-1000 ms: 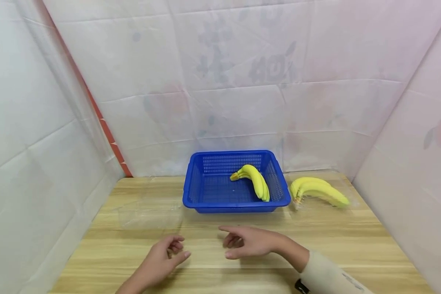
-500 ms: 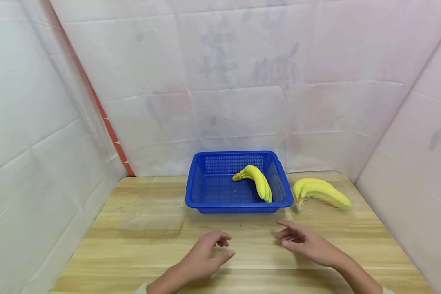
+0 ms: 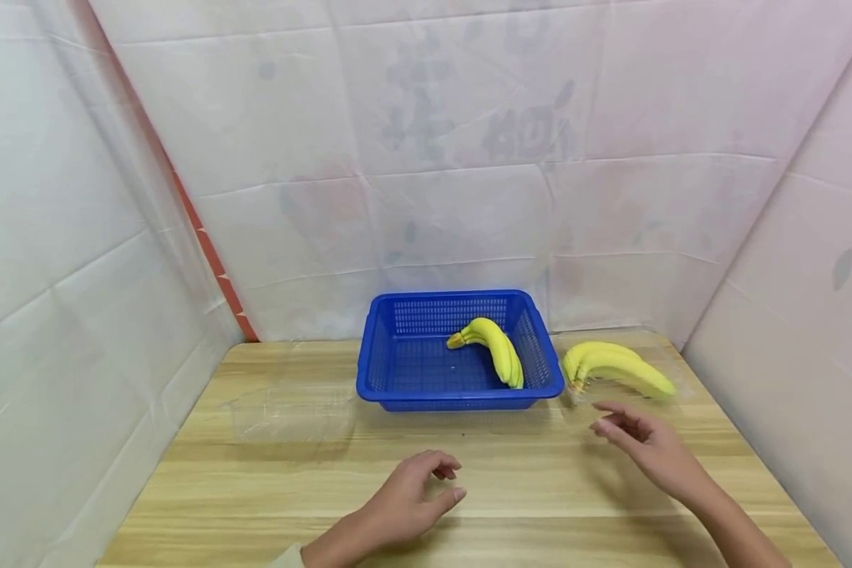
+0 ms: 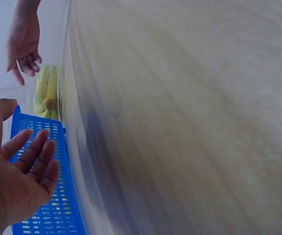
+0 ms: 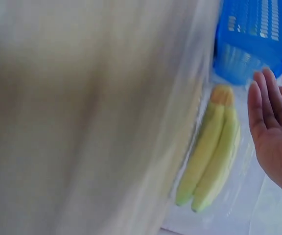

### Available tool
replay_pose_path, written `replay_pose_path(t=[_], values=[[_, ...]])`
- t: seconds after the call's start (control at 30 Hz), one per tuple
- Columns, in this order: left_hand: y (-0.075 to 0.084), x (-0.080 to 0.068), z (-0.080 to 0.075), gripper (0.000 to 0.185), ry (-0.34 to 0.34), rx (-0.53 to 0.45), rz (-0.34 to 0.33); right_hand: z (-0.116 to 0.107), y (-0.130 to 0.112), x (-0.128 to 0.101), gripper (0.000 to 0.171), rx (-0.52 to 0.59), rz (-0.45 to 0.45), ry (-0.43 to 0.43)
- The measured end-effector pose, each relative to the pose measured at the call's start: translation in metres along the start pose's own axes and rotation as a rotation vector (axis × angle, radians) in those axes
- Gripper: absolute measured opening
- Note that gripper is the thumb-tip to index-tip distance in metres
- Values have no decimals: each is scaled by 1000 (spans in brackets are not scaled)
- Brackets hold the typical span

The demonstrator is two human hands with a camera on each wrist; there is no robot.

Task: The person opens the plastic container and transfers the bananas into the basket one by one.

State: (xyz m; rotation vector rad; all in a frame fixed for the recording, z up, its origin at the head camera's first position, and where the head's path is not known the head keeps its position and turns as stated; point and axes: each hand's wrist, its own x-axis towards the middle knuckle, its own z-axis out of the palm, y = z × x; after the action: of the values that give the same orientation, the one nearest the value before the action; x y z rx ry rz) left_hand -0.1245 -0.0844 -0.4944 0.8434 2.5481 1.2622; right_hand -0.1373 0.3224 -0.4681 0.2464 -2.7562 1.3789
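A blue plastic basket (image 3: 461,398) stands at the back middle of the wooden table, with a bunch of yellow bananas (image 3: 497,351) lying in its right half. Right of it, a second banana bunch (image 3: 621,369) rests in a clear plastic container (image 3: 685,386); the right wrist view shows that bunch (image 5: 212,152) too. My right hand (image 3: 656,450) hovers just in front of this container, fingers loosely bent and holding nothing. The left hand (image 3: 412,501) is over the table in front of the basket, its fingers relaxed and nothing in them.
Another clear plastic container (image 3: 291,414) stands left of the basket. A white sheet (image 3: 454,213) with faint prints hangs behind the table, and white sheets close off both sides. The wooden table (image 3: 270,505) reaches toward the viewer.
Both hands have moved to the right. The right hand has gone furthest, from in front of the basket to near the bananas in the right container. The basket and bananas have stayed in place.
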Motion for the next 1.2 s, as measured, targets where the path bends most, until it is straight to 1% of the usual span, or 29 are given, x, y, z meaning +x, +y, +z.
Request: replay_pose_path(t=[0.1,0.2,0.23,0.3,0.37,0.53,0.7,0.77,0.87,0.97,1.1,1.2], values=[[-1,5,2,39,1,-12,-7,-12,0,6,36,-68,-1,153],[-3,13,4,37,-3,-84,-51,-24,4,15,35,-140,4,294],[-4,17,5,35,-1,-113,-68,-28,5,18,36,-167,6,324],[-6,24,7,34,2,-168,-98,-37,10,26,41,-217,19,356],[-8,31,10,32,13,-205,-102,-45,17,37,45,-258,2,373],[-6,43,14,31,13,-234,-99,-63,41,62,64,-333,23,351],[-3,50,12,31,-4,-262,-117,-78,57,75,79,-425,134,304],[-4,51,10,31,-1,-276,-124,-81,62,80,83,-417,169,263],[-4,54,9,31,5,-286,-125,-85,68,85,87,-367,213,192],[-6,59,10,31,18,-290,-125,-85,73,88,89,-332,255,140],[-6,70,16,34,41,-288,-120,-85,79,88,89,-322,294,122],[-2,79,25,37,26,-290,-113,-85,82,87,89,-318,301,121]])
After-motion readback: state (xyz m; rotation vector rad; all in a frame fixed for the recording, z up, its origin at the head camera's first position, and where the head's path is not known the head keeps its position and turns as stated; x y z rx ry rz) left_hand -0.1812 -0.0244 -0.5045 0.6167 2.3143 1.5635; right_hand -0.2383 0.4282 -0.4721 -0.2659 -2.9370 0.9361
